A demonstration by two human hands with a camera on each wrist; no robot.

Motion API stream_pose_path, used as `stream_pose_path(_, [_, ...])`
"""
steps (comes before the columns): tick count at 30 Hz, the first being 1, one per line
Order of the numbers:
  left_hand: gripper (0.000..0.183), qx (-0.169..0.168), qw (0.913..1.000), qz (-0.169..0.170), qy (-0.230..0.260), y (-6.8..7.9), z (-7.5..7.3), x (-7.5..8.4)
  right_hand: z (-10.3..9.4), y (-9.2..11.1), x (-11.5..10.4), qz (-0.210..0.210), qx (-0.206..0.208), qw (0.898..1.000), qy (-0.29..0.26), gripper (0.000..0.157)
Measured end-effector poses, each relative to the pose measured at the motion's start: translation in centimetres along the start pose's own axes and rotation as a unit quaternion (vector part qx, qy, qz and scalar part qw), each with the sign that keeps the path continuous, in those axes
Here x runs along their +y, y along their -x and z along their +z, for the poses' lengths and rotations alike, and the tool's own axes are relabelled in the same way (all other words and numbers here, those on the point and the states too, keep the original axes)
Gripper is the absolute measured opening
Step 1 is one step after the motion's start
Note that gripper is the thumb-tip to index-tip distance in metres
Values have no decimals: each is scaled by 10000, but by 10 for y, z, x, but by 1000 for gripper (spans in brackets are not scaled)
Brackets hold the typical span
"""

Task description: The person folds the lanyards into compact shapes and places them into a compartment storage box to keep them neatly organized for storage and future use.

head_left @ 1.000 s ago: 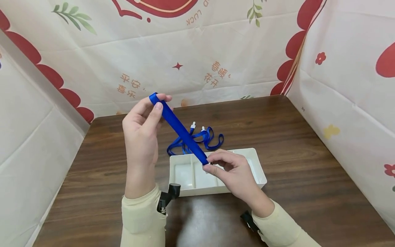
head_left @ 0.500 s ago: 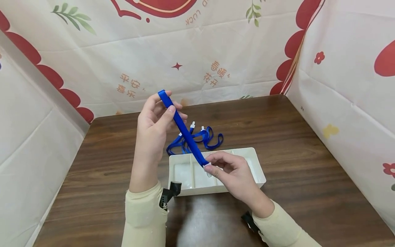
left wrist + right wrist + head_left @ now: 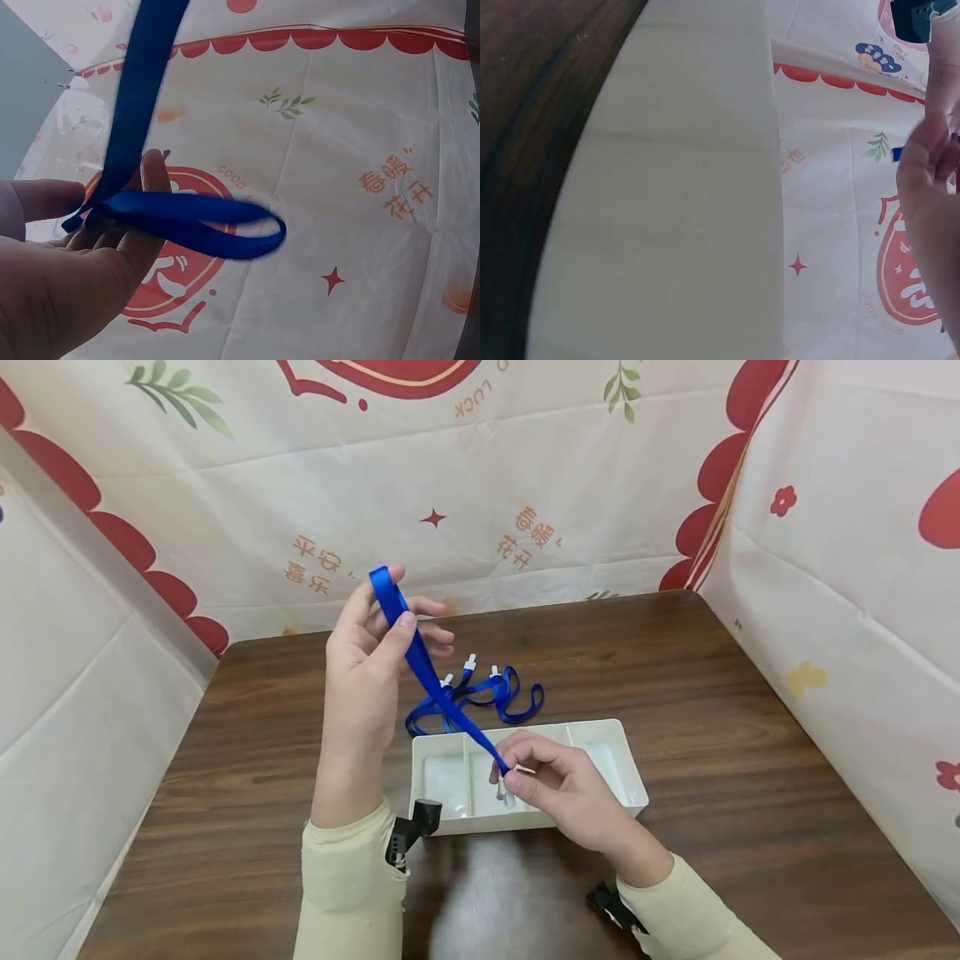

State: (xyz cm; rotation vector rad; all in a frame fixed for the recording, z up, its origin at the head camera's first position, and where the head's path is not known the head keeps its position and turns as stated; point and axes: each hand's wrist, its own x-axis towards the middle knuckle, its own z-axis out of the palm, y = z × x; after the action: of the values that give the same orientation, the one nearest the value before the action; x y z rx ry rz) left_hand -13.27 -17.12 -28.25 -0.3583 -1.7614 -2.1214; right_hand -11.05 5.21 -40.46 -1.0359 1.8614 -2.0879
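A blue ribbon lanyard (image 3: 425,672) stretches slantwise between the two hands above the tray. The left hand (image 3: 360,693) pinches its upper end between thumb and fingers, with a strand looped over the index finger. In the left wrist view the strap (image 3: 141,97) hangs across the fingers, and one folded loop sticks out to the side. The right hand (image 3: 577,797) pinches the lower end, where a white plastic clip (image 3: 508,797) shows below the fingertips. Seen from the right wrist, the right hand (image 3: 934,180) is at the right edge, its fingertips mostly hidden.
Just beneath the hands stands a white compartment tray (image 3: 480,826), its wall (image 3: 667,225) filling much of the right wrist view. Behind it several blue lanyards (image 3: 510,702) with white clips lie in a tangle on the wooden table (image 3: 750,760). Printed cloth (image 3: 420,468) encloses the table.
The left hand has shifted right and slightly up, its outer fingers spreading. The strap has twisted and narrowed toward the right hand, and more of the white clip shows below the right fingertips.
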Motion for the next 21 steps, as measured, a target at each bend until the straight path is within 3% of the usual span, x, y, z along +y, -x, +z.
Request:
stream_pose_path(6, [40,-171,9996,-199,125,3,4,4,2,-6,-5,-38,746,9972,65,11])
stream_pose_path(14, [36,-164,9966,-759,280,6,12,3,7,-15,-15,-609,810,9948,-85,6])
stream_pose_path(19, [36,-139,9942,-921,541,7,13,-1,6,-22,-21,-993,926,9901,-368,19])
stream_pose_path(21, [36,-100,9933,-939,661,8,13,-2,6,-25,-19,-964,903,9902,-451,22])
